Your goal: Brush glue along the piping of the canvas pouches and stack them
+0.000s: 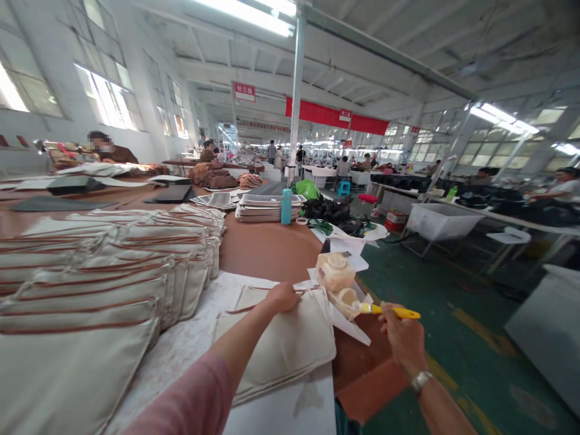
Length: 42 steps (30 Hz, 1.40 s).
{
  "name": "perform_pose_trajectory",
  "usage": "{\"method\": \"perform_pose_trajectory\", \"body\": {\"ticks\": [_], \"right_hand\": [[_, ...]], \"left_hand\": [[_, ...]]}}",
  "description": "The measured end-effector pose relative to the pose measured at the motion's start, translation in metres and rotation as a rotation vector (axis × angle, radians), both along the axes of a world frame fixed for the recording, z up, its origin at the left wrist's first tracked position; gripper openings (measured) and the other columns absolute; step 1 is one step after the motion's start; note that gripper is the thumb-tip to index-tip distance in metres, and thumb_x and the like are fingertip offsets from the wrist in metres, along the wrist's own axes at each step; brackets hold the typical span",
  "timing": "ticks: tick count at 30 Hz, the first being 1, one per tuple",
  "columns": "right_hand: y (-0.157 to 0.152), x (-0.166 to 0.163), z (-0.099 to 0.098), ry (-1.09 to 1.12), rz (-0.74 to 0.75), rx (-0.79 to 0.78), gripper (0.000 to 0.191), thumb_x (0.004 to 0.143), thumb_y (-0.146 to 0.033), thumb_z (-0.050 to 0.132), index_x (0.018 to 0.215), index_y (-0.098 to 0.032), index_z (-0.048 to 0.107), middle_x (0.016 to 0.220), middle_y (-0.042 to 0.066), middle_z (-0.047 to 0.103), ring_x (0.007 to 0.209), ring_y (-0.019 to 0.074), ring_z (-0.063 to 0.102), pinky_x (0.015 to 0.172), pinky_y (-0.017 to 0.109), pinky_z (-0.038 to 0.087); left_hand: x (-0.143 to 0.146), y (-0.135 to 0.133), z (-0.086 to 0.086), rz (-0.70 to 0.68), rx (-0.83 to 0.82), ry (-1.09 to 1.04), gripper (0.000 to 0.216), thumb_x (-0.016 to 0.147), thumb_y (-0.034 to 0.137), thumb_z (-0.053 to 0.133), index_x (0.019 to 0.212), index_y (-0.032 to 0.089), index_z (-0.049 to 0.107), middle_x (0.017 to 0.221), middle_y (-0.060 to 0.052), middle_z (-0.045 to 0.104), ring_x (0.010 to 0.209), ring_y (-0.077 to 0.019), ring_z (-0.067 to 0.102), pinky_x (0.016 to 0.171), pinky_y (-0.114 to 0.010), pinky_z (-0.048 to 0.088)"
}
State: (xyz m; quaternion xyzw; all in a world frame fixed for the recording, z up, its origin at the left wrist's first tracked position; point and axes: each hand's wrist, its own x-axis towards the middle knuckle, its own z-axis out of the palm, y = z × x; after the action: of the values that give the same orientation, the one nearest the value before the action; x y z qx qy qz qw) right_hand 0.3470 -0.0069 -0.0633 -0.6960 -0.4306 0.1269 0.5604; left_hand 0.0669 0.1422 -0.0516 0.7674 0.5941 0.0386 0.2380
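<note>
My right hand (pixel 404 338) is closed round the yellow handle of a paintbrush (pixel 395 312). The brush's bristle end is at the mouth of a small cream-coloured cup (pixel 348 297). Just behind the cup stands a stained, cream-coloured plastic container (pixel 335 272). My left hand (pixel 283 297) rests at the far edge of a small pile of off-white fabric panels (pixel 285 350), fingers curled and gripping the top panel's edge; the fingertips are partly hidden. Under the panels lies a white sheet (pixel 181 368). Brown strips show along the panels' edges.
Overlapping rows of similar brown-edged panels (pixel 90 290) cover the table's left side. Further back stand a turquoise bottle (pixel 286 206) and stacked flat pieces (pixel 263 208). Black bundled material (pixel 335 211) lies at the right edge. A white bin (pixel 439 220) stands on the green floor.
</note>
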Motion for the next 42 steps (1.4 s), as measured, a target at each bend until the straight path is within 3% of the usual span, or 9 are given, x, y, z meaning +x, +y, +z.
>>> {"method": "perform_pose_trajectory", "body": {"ticks": [6,12,16,22,27,30,35,38,42], "right_hand": [[-0.036,-0.009,0.018,0.293,-0.115,0.177,0.038,0.082,-0.057,0.061,0.082,-0.018,0.06,0.054,-0.004,0.055,0.042,0.0142,0.049,0.043,0.027,0.039],[-0.061,-0.057,0.074,0.596,0.139,0.363,0.028,0.08,-0.043,0.071,0.08,-0.018,0.06,0.051,-0.007,0.048,0.042,0.008,0.041,0.039,0.019,0.033],[-0.071,-0.086,0.094,0.408,0.188,0.32,0.03,0.079,-0.045,0.071,0.082,-0.017,0.063,0.049,-0.006,0.048,0.043,0.0103,0.045,0.041,0.021,0.036],[-0.082,-0.116,0.104,-0.038,0.225,0.205,0.032,0.087,-0.049,0.059,0.08,-0.018,0.064,0.053,-0.002,0.055,0.046,0.0135,0.049,0.044,0.024,0.038],[-0.095,-0.116,0.115,-0.371,0.069,0.229,0.032,0.091,-0.048,0.054,0.084,-0.019,0.066,0.066,0.003,0.066,0.057,0.0169,0.059,0.054,0.026,0.043],[-0.109,-0.117,0.122,-0.395,-0.014,0.274,0.031,0.092,-0.046,0.053,0.082,-0.02,0.066,0.06,0.0,0.062,0.05,0.0146,0.054,0.05,0.025,0.04],[-0.121,-0.129,0.123,-0.425,0.183,0.296,0.03,0.094,-0.044,0.052,0.081,-0.02,0.064,0.066,0.002,0.064,0.057,0.0153,0.06,0.054,0.023,0.044],[-0.124,-0.124,0.125,-0.449,0.067,0.301,0.03,0.092,-0.045,0.054,0.084,-0.019,0.065,0.067,0.002,0.065,0.057,0.0155,0.059,0.055,0.025,0.043],[-0.141,-0.113,0.14,-0.243,0.009,0.342,0.03,0.091,-0.047,0.057,0.082,-0.019,0.065,0.055,-0.001,0.056,0.048,0.0135,0.052,0.049,0.025,0.041]], "left_hand": [[-0.015,-0.025,0.01,-0.063,0.016,-0.261,0.029,0.09,0.041,0.06,0.088,0.013,0.067,0.078,0.0,0.064,0.069,-0.0147,0.06,0.063,-0.028,0.049],[-0.032,-0.078,0.031,-0.133,0.095,-0.516,0.027,0.083,0.036,0.056,0.088,0.015,0.073,0.072,0.0,0.065,0.068,-0.0156,0.058,0.057,-0.023,0.038],[-0.04,-0.114,0.044,-0.178,0.083,-0.604,0.028,0.082,0.033,0.055,0.094,0.016,0.074,0.083,-0.003,0.07,0.074,-0.0173,0.061,0.062,-0.024,0.043],[-0.041,-0.157,0.053,-0.207,0.129,-0.654,0.023,0.08,0.03,0.061,0.094,0.021,0.076,0.091,-0.003,0.071,0.083,-0.0184,0.063,0.073,-0.025,0.047],[-0.042,-0.176,0.057,-0.192,0.189,-0.645,0.021,0.079,0.028,0.061,0.093,0.021,0.076,0.088,-0.004,0.07,0.076,-0.0173,0.062,0.065,-0.024,0.046],[-0.045,-0.182,0.06,-0.185,0.225,-0.643,0.019,0.078,0.026,0.062,0.091,0.023,0.076,0.086,-0.003,0.07,0.075,-0.017,0.062,0.065,-0.025,0.045],[-0.048,-0.194,0.066,-0.194,0.298,-0.649,0.011,0.079,0.025,0.066,0.085,0.022,0.074,0.083,-0.002,0.067,0.074,-0.0163,0.06,0.066,-0.026,0.044],[-0.053,-0.207,0.072,-0.264,0.494,-0.625,0.008,0.083,0.021,0.063,0.081,0.02,0.07,0.08,-0.003,0.065,0.073,-0.0156,0.059,0.064,-0.026,0.042],[-0.064,-0.228,0.082,-0.502,0.842,-0.469,0.014,0.095,0.022,0.053,0.088,0.019,0.065,0.078,-0.003,0.062,0.071,-0.0148,0.054,0.063,-0.028,0.039]]}}
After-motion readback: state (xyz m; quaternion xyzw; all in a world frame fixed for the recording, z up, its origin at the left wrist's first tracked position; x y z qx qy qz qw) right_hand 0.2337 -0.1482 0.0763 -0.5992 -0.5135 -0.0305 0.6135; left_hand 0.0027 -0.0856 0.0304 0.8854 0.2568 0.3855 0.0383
